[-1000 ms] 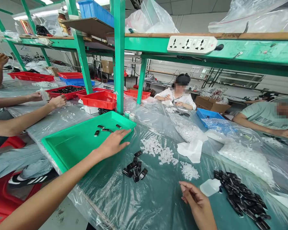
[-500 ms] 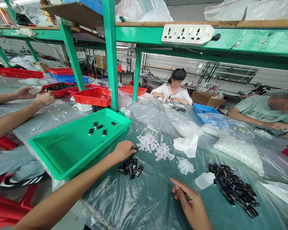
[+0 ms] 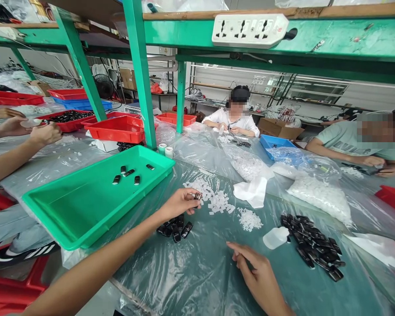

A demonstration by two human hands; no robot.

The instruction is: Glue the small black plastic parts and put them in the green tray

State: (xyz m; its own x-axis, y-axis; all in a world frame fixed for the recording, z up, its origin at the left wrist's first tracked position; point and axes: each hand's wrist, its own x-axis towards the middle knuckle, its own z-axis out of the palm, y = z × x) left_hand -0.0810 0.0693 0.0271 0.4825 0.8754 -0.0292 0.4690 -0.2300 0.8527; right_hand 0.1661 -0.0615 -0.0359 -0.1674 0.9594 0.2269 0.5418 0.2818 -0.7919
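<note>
My left hand (image 3: 181,203) pinches a small black part (image 3: 197,197) above the near edge of the white pieces (image 3: 219,202). Just below that hand lies a small group of black parts (image 3: 176,229). My right hand (image 3: 255,265) hovers over or rests on the plastic-covered table, index finger stretched out and nothing visible in it; its other fingers are loosely bent. Right of it are a white squeeze bottle (image 3: 275,238) and a large pile of black parts (image 3: 312,241). Small white bits (image 3: 249,219) lie beyond the right hand.
A green tray (image 3: 69,206) with several black parts stands at the left. Behind are a green post (image 3: 141,74), red trays (image 3: 116,129) and a bag of white pieces (image 3: 319,197). Two people sit across the table; another person's hands (image 3: 46,131) work at the left.
My left hand has lifted from the small group of black parts and moved right, with one black part now plainly in its fingers. The view has shifted slightly. My right hand keeps much the same pose.
</note>
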